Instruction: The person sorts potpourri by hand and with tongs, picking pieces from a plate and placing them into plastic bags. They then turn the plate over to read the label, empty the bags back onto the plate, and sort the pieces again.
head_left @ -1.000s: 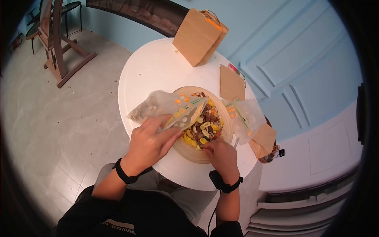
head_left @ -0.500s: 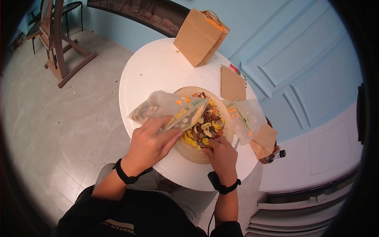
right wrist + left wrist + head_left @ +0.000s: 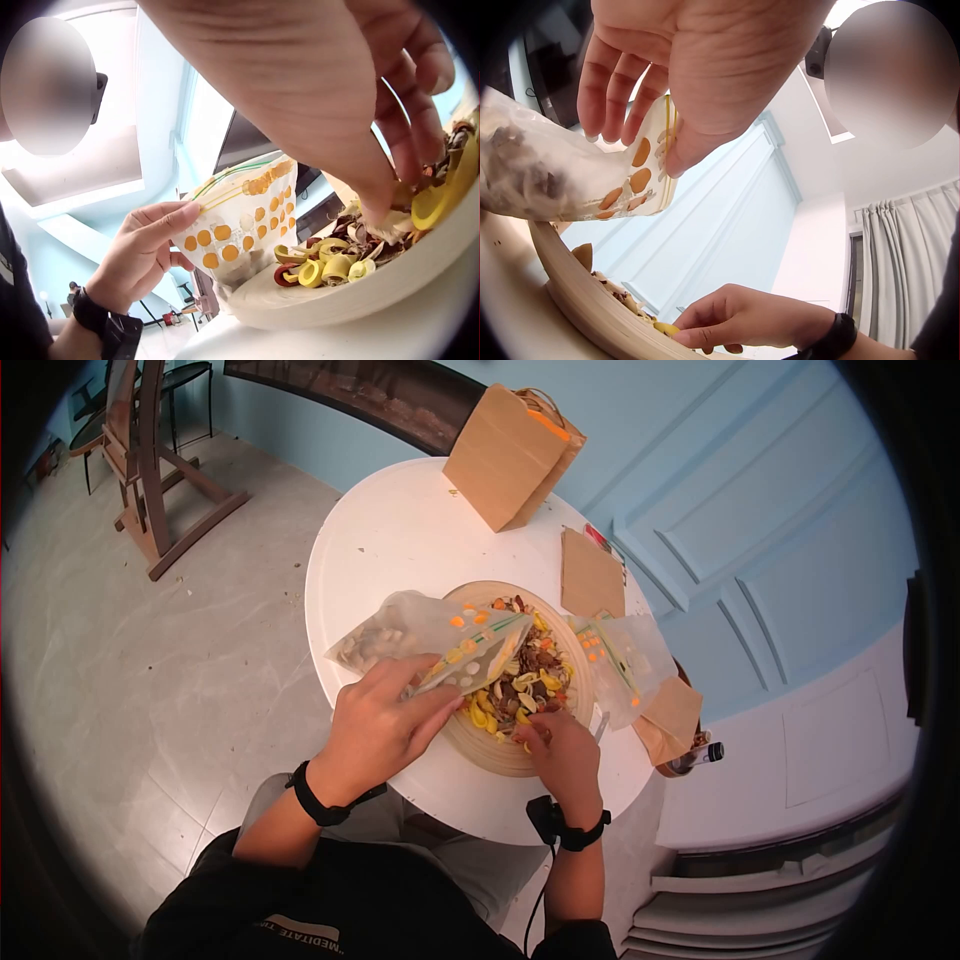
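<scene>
My left hand pinches the top edge of a clear zip bag with orange dots, its mouth tilted over the left side of a round wooden dish. Pale pieces show in the bag's lower end. A mix of dry brown bits and curled yellow pieces fills the dish. Above the dish's near right side, the thumb and fingertips of my right hand pinch a yellow piece; its far end is hidden by the fingers in the right wrist view.
On the white round table, a second dotted zip bag lies right of the dish. Beyond it are a flat brown paper piece and a standing paper bag. A folded brown packet and a dark-capped bottle sit at the right edge.
My right hand has shifted slightly over the dish, its fingertips now on a yellow piece. The left hand and its bag stay in nearly the same place.
</scene>
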Tool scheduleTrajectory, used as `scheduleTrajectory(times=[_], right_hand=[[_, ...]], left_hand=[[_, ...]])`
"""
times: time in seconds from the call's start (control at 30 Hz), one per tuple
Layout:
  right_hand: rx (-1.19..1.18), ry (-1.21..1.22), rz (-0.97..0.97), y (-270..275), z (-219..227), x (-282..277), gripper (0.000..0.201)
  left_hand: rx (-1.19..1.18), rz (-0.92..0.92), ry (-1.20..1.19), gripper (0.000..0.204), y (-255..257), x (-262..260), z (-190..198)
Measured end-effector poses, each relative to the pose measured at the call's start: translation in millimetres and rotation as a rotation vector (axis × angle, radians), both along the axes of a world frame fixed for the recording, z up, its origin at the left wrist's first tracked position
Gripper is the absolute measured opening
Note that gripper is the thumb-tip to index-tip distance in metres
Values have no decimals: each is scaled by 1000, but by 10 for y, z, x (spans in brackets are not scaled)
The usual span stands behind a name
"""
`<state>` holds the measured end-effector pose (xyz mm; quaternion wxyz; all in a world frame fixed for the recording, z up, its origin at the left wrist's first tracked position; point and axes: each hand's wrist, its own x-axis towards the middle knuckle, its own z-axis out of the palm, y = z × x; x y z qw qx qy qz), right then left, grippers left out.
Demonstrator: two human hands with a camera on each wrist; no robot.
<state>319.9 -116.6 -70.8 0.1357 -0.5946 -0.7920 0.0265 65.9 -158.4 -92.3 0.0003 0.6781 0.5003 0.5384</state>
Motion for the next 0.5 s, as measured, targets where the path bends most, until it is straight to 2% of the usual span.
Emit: scheduleTrajectory(times=[0.13, 0.23, 0.33, 0.5], right_hand=[[-33, 95, -16, 24, 43, 1, 20], [-66, 80, 14, 44, -17, 52, 19], [36, 26, -31, 38, -52, 79, 16], [63, -27, -81, 43, 18, 55, 14]], left_hand=[[-7, 0, -2, 15, 6, 1, -2], [-5, -6, -3, 17, 11, 0, -1], [-8, -7, 0, 18, 11, -6, 2], [-14, -2, -1, 18, 13, -4, -2]])
